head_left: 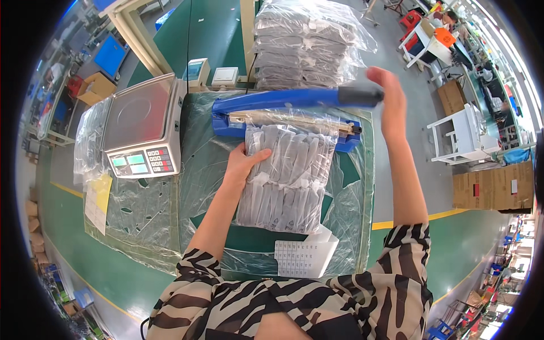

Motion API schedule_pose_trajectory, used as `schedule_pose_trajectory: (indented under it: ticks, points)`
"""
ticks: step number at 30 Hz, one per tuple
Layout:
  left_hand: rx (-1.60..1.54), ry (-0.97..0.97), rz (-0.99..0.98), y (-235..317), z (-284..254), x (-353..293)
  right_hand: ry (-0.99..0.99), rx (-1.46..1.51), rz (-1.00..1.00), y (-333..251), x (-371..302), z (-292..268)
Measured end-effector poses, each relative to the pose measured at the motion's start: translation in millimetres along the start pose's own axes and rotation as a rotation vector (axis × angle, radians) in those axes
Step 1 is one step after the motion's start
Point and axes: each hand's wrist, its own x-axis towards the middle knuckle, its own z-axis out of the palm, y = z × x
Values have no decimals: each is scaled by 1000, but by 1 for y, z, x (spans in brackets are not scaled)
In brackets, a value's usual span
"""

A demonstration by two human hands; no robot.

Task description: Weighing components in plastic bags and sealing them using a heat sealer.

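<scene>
A clear plastic bag (286,184) of grey, individually wrapped pieces in two rows lies flat on the bench in front of me. My left hand (249,161) grips its upper left side, thumb on top, other fingers mostly hidden. The bag's far end reaches the base of a blue hand-lever bag sealer (351,137). Above that base runs the sealer's blue lever arm (283,101), apart from it, with a black handle (361,97) at its right end. My right hand (389,99), slightly blurred, is at the handle's tip with fingers extended, not wrapped round it.
Left of the sealer stands a digital scale (141,124), with another filled bag (90,136) beside it. Stacked filled bags (309,45) rise behind the sealer. A printed label sheet (297,258) lies at the near edge. Farther right are cardboard boxes (493,187) and a seated person (447,20).
</scene>
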Motion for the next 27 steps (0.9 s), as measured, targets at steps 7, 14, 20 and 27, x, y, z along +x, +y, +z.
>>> schedule_pose_trajectory:
  ticks: [7, 14, 20, 27]
  points:
    - [11, -9, 48, 2, 9, -2, -22, 218, 753, 40, -151, 42]
    - [1, -18, 74, 1, 8, -17, -5, 767, 744, 34, -179, 95]
    - [13, -18, 121, 16, 14, -57, 95, 612, 643, -2, -198, 83]
    - [-86, 15, 283, 27, 3, -102, 74, 582, 477, -48, -198, 80]
